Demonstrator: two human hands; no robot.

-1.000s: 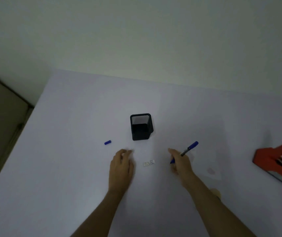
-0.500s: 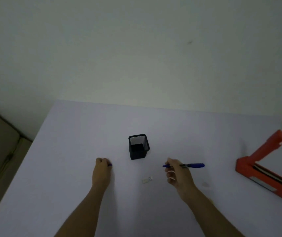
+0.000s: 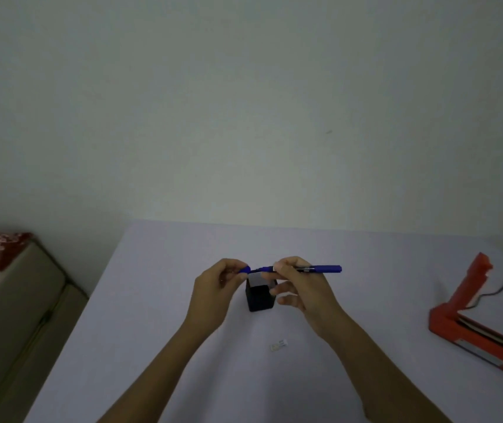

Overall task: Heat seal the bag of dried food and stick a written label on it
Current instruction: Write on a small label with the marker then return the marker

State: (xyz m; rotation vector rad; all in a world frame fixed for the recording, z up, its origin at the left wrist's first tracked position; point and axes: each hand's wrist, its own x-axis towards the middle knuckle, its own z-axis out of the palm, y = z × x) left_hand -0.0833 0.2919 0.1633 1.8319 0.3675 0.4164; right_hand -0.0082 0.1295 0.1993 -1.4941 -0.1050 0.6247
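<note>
Head view: R hand (image 3: 302, 288) pinches pen (image 3: 320, 268), long axis horiz., tip pointing left; L hand (image 3: 216, 288) pinches cap (image 3: 245, 269) just off the tip, coaxial. Label (image 3: 278, 345) lies flat on table (image 3: 158, 300), nearer R hand.

Pen holder (image 3: 260, 296) mid-table (image 3: 158, 300); label (image 3: 278, 345) before it; heat sealer (image 3: 469, 325) far right.

We see a dim, underexposed view with a bluish-grey cast, soft throughout; faint shadows lie under the arms, and edges bend from wide-angle distortion.
</note>
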